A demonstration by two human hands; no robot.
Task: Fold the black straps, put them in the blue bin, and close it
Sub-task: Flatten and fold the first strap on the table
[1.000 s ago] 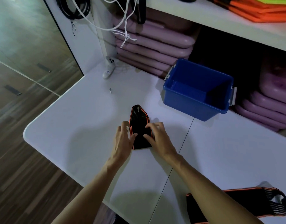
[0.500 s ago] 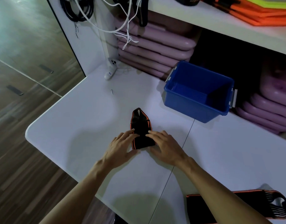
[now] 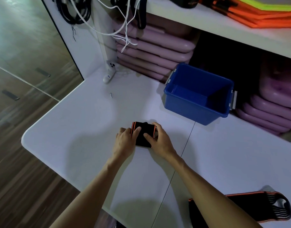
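A black strap with orange edges (image 3: 142, 137) lies folded into a short, thick packet on the white table (image 3: 79, 129). My left hand (image 3: 125, 142) grips its left side, thumb on top. My right hand (image 3: 159, 142) holds its right side, with fingers over the far edge. The blue bin (image 3: 197, 96) stands open and empty behind and to the right, with grey latches at both ends. No lid is in view. A second black strap (image 3: 265, 206) lies flat at the table's near right, partly hidden by my right forearm.
A white controller (image 3: 109, 72) and a small screw (image 3: 111, 95) lie at the table's far left. Stacked pink pads (image 3: 154, 51) fill the shelf behind the bin. White and black cords (image 3: 121, 30) hang down at the back. The table's left corner drops to wooden floor.
The strap's pointed far end has been folded over toward me, so the strap is now a compact packet. Both hands moved onto its sides.
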